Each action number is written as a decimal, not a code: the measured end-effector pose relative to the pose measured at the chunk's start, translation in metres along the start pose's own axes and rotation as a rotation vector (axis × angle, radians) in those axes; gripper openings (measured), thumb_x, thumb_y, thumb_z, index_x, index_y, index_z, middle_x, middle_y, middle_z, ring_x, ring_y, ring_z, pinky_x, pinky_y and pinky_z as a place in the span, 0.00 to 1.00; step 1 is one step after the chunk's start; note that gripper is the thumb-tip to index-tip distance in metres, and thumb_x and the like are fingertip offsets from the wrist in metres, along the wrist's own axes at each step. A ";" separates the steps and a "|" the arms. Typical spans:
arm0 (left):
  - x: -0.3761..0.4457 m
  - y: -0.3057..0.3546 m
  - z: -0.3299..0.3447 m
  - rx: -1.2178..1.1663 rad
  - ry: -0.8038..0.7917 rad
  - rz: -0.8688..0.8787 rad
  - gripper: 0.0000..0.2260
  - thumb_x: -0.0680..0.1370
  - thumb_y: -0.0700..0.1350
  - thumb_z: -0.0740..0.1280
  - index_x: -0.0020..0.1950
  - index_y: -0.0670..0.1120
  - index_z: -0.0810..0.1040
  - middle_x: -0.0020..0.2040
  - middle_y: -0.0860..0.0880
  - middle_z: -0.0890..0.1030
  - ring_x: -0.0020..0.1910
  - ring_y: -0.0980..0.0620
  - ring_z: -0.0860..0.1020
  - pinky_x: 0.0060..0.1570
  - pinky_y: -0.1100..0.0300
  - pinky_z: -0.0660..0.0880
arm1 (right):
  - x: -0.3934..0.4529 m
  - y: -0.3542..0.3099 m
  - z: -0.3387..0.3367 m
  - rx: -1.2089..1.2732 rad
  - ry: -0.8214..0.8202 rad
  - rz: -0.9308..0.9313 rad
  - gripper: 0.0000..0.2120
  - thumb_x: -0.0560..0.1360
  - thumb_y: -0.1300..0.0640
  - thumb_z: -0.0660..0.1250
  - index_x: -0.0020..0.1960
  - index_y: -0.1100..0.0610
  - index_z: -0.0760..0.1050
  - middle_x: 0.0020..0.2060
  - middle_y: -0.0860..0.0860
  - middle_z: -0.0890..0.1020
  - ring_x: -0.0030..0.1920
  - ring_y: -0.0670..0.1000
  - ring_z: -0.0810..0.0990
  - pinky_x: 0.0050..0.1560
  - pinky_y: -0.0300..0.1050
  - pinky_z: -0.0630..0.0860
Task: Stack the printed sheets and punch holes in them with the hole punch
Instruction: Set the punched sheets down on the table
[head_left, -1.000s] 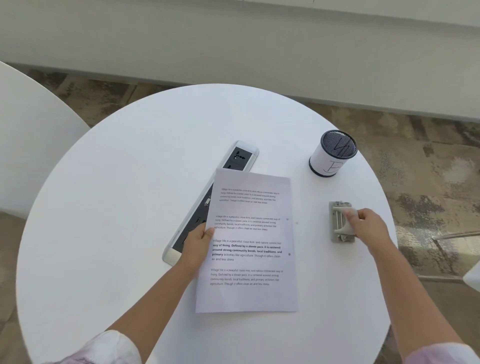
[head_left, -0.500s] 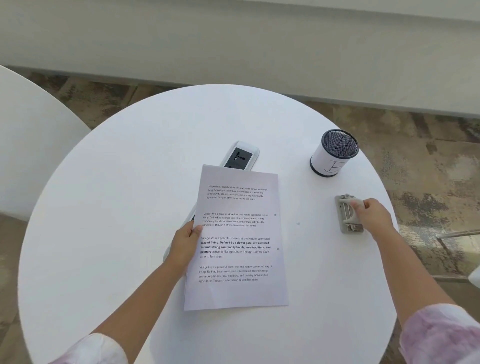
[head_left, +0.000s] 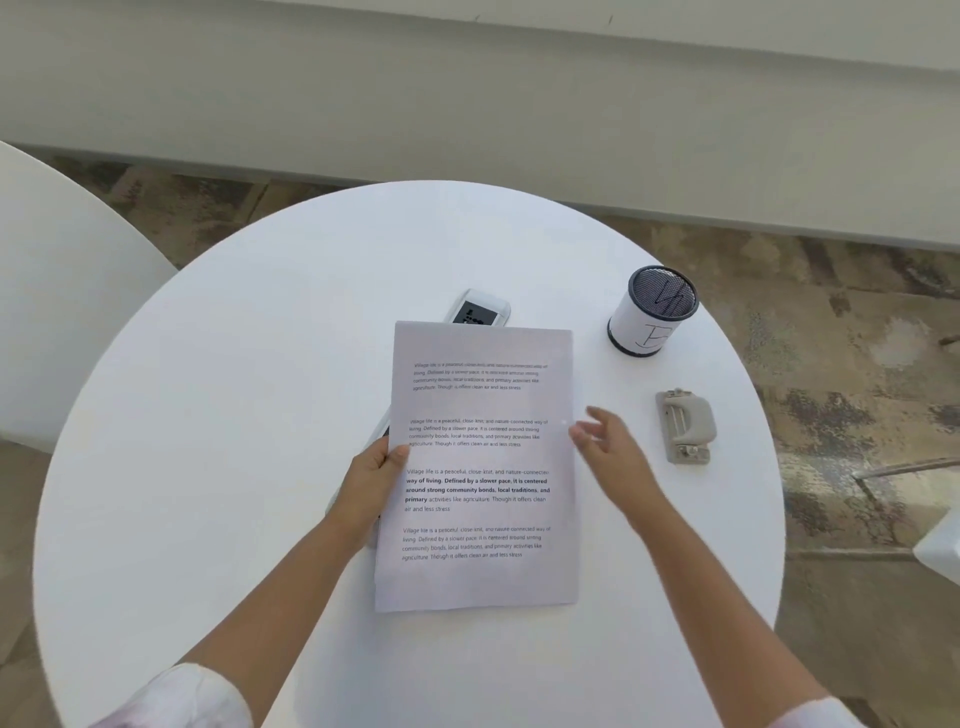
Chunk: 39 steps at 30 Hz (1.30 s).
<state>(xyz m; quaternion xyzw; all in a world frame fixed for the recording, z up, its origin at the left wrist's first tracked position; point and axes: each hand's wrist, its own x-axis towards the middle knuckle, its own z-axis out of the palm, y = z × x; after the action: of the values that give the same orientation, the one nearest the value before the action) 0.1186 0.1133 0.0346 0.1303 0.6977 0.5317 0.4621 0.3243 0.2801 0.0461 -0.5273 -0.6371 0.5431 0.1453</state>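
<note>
Released from the hole punch (head_left: 687, 426), the right hand (head_left: 608, 447) has swung inward to the right edge of the printed sheets (head_left: 483, 467), and the sheets have shifted a little toward it. Nearest, both forearms reach in over the smooth white round table (head_left: 208, 467), pale sleeves rolled at the elbows. The left hand (head_left: 371, 475) pinches the flat, rectangular sheets at their left edge, thumb on top, fingers beneath. That right hand is blurred, its fingers spread loosely apart, empty; whether it touches the paper I cannot tell. Just beyond the right hand, apart from it, lies the grey hole punch with its rounded lever. Under the sheets, past the left hand, a white power strip (head_left: 478, 310) pokes out. Farther off beyond the right hand stands a cylindrical mesh pen holder (head_left: 652, 312) wrapped in white paper.
</note>
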 end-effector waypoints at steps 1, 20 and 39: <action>-0.003 0.003 0.000 -0.001 -0.020 0.018 0.08 0.80 0.43 0.59 0.53 0.44 0.77 0.44 0.49 0.83 0.38 0.52 0.82 0.33 0.62 0.77 | -0.004 0.002 0.006 0.047 -0.061 0.038 0.19 0.78 0.56 0.61 0.67 0.58 0.65 0.57 0.52 0.78 0.55 0.51 0.77 0.59 0.45 0.73; -0.066 0.038 0.016 -0.111 0.050 0.498 0.09 0.81 0.41 0.54 0.52 0.41 0.74 0.47 0.43 0.78 0.45 0.51 0.77 0.44 0.56 0.76 | -0.066 -0.029 0.016 0.150 0.150 -0.403 0.09 0.80 0.61 0.54 0.43 0.51 0.65 0.36 0.41 0.73 0.37 0.37 0.72 0.40 0.30 0.69; -0.051 0.014 0.004 0.059 0.033 0.427 0.12 0.81 0.44 0.54 0.60 0.45 0.73 0.51 0.48 0.80 0.49 0.52 0.77 0.48 0.60 0.76 | -0.081 -0.015 0.025 0.017 0.175 -0.365 0.10 0.81 0.60 0.52 0.43 0.49 0.63 0.39 0.45 0.76 0.36 0.35 0.74 0.35 0.27 0.69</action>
<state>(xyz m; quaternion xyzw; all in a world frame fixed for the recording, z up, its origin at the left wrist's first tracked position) 0.1449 0.0873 0.0722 0.2798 0.6770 0.5989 0.3237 0.3304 0.2013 0.0807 -0.4469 -0.7024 0.4652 0.3009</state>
